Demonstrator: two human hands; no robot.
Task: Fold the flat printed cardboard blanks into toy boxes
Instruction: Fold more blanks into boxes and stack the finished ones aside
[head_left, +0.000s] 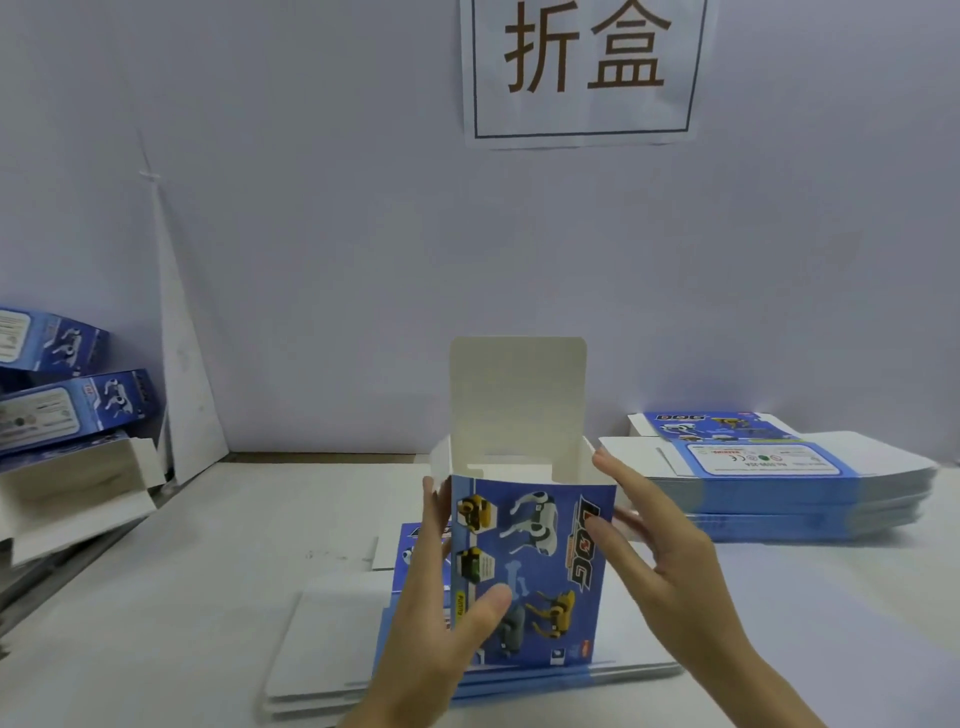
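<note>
A blue printed toy box (540, 551) with robot dog pictures stands upright in the middle, just above a low stack of flat blanks (332, 670). Its top is open and the white lid flap (517, 395) points straight up. My left hand (436, 623) grips the box's left edge, thumb on the front face and fingers round the side. My right hand (670, 561) lies against the right side with fairly straight, spread fingers; the index tip touches the right top flap and the thumb rests on the front near the logo.
A thick pile of flat blue blanks (779, 488) lies at the right by the wall. Several folded boxes (72, 410) are heaped at the left edge. A paper sign (584, 67) hangs on the white wall behind the white table (218, 545).
</note>
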